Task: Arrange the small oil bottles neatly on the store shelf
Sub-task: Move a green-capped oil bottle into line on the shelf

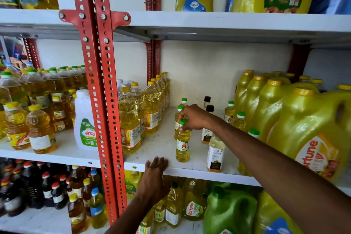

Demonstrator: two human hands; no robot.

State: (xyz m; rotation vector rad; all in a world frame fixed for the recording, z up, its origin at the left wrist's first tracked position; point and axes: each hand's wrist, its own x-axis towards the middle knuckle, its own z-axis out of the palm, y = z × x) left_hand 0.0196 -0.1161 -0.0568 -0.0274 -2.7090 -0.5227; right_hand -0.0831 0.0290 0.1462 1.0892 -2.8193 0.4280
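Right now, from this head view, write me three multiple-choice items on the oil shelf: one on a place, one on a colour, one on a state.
1. Where does the left hand rest?
A. On the front edge of the middle shelf
B. On the top shelf
C. On a bottle cap

2. What colour is the cap of the small oil bottle under the right hand?
A. Black
B. Green
C. Red

3. How does that bottle stand?
A. Lying on its side
B. Upside down
C. Upright on the shelf

Answers:
1. A: the palm lies flat on the white shelf lip, touching no bottle.
2. B: a green cap shows beneath the fingers, above the yellow oil.
3. C: its base sits on the shelf while the right hand grips its neck from above.
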